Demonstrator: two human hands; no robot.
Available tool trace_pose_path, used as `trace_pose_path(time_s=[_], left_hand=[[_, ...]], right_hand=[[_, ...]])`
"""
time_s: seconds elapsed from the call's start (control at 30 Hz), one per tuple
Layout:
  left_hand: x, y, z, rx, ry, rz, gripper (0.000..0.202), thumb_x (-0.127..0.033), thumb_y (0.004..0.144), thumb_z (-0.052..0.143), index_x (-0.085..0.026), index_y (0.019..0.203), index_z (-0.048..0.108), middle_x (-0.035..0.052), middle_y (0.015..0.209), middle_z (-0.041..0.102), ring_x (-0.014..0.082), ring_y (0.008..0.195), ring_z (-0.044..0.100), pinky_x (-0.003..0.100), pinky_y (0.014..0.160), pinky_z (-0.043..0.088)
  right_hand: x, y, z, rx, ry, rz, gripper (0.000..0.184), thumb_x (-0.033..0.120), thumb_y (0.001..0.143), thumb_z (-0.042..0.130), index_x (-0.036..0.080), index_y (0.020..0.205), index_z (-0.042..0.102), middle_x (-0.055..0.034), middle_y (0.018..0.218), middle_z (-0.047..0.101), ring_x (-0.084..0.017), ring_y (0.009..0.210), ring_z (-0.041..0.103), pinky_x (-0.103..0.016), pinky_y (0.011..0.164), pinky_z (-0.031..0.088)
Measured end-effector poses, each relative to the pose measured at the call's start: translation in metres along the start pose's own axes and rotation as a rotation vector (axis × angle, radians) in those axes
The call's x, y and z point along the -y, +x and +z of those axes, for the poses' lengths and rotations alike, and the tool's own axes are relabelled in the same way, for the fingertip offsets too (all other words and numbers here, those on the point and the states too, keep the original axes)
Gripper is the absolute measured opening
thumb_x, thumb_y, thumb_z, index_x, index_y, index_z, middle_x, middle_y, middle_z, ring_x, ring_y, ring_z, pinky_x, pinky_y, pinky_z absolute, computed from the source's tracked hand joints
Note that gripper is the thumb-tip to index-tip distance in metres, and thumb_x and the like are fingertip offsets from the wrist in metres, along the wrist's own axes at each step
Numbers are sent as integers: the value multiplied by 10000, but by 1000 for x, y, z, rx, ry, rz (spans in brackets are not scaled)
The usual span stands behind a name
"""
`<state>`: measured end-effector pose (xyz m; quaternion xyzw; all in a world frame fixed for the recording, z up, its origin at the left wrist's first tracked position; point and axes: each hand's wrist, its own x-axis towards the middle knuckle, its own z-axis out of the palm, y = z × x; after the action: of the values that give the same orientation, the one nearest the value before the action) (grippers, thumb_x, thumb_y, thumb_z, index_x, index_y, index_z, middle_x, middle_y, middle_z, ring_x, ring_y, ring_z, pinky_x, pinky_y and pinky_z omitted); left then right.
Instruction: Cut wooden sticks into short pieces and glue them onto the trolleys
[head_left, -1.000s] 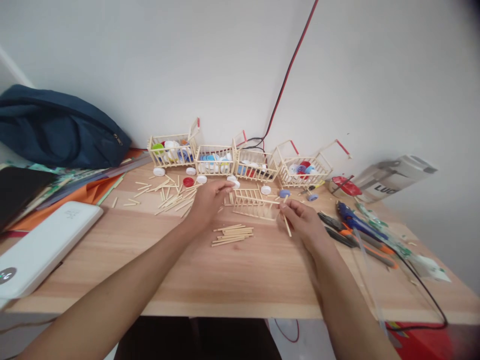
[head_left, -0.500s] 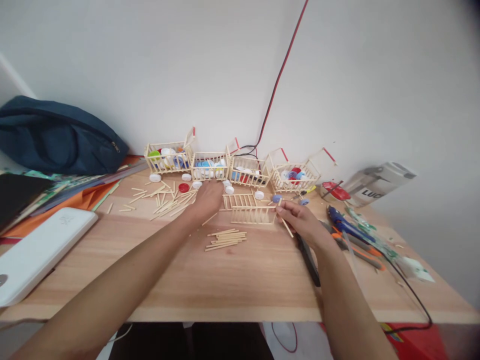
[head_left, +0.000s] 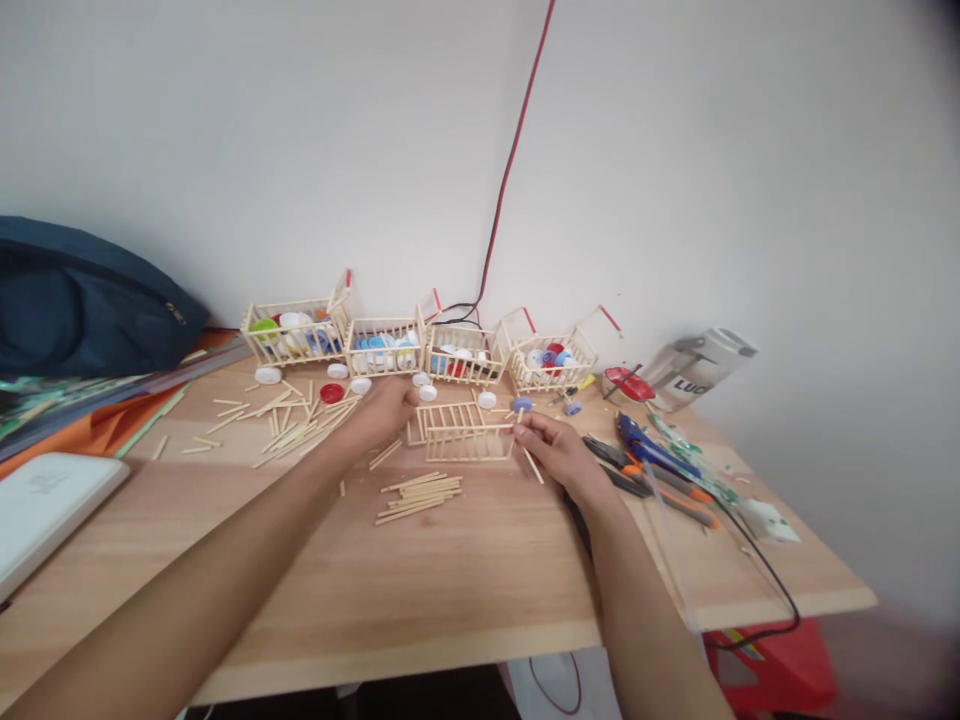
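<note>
My right hand [head_left: 559, 450] pinches a thin wooden stick [head_left: 533, 465], which slants down from its fingertips at the right end of a small slatted wooden panel [head_left: 469, 457]. That panel stands up on its long edge. Behind it lies a similar ladder-like panel [head_left: 442, 411]. Just left of the panels, my left hand [head_left: 384, 408] is closed with curled fingers above the table; whatever may be in them is hidden. A neat bundle of short sticks [head_left: 420, 496] lies in front of the panels, and a loose scatter of sticks [head_left: 296, 425] spreads to the left of my left hand.
Several small stick carts [head_left: 465, 362] filled with bottle caps line the wall. A red cap [head_left: 332, 393] lies near the loose sticks. To the right are pliers [head_left: 675, 490], a blue glue gun [head_left: 652, 445] and its cable. A white power bank [head_left: 52, 510] and blue bag [head_left: 90, 300] sit left.
The view has swung to the right, so everything sits further left. My left hand's fingertips have turned toward the panels. My right hand keeps the stick at the panel's end.
</note>
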<state>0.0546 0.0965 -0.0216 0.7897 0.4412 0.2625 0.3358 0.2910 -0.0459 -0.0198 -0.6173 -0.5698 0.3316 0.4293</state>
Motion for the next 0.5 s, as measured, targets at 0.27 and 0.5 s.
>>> trace_pose_path(time_s=[0.27,0.5], left_hand=[[-10,-4,-11,150,-118,-138,64,-201,623,595,-167,573,616,-39,413,523,94,377,471,192,400,349],[-23,-24,-18,179,-187,-125,68,-211,651,605,-178,592,597,-35,423,564,94,350,491,187,387,355]], right_hand=[[4,-2,-1,8,-11,-7,293,489,806,571,201,757,595,41,578,442,-102,516,358,-213,450,264],[4,-3,-2,18,7,-9,304,495,814,567,203,725,565,46,609,458,-105,537,377,-232,510,297]])
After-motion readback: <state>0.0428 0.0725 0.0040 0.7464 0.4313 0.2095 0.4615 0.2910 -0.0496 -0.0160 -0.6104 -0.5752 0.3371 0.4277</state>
